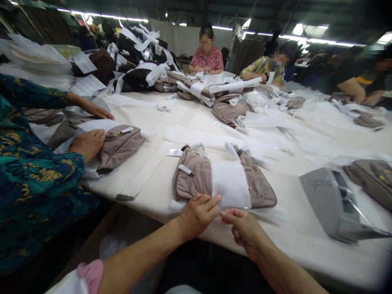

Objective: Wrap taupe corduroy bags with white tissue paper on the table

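A taupe ribbed bag (200, 175) with gold zips lies on the table in front of me, a white wrapping sheet (231, 185) around its middle. My left hand (199, 214) is closed over the bag's near edge, its fingertips at the left border of the sheet. Just right of it, my right hand (245, 228) pinches at the lower corner of the sheet. What sits between its thumb and finger is too small to make out. White strips cover the bag's handles, and a white tag (174, 152) lies by its upper left corner.
To the right stands a grey tape dispenser (330, 204), near another taupe bag (372, 179). At left, a co-worker's hands (88, 143) rest on a similar bag (122, 147). Bags and white sheets (214, 87) are heaped farther back, where other people sit.
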Tool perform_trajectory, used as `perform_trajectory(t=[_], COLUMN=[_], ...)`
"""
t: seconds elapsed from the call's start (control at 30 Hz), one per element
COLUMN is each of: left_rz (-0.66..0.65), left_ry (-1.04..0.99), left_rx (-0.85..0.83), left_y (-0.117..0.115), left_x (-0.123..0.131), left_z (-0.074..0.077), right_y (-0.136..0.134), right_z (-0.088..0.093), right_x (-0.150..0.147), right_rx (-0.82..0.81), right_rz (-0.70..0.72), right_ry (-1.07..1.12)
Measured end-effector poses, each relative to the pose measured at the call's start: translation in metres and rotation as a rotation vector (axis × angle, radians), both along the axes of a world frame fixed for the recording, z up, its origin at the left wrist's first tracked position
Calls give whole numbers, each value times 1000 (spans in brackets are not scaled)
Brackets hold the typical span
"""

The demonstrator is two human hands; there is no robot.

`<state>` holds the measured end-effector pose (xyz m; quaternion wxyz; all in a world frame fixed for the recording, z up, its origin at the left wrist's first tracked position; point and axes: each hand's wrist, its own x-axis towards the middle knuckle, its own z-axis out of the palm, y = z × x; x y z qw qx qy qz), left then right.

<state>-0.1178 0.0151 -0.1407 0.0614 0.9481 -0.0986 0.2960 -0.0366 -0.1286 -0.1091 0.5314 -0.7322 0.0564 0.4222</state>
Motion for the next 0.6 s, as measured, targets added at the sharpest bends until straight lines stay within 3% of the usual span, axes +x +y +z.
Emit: perform_trajectory(t=[0.2, 0.4, 0.53, 0.6], left_rz=[0, 60, 78, 118], left_ry=[49, -36, -78, -125], left_rx=[-29, -21, -16, -20], left_y=[-3, -7, -10, -14], left_x=[0, 3, 6, 8], left_z=[0, -2, -7, -11], right_y=[2, 14, -13, -34], right_z=[-19, -27, -23, -14], right_x=[-12, -7, -2, 2], right_rx=[-23, -97, -116, -120], right_rz=[19, 70, 170, 215], right_ry=[-38, -87, -143, -271])
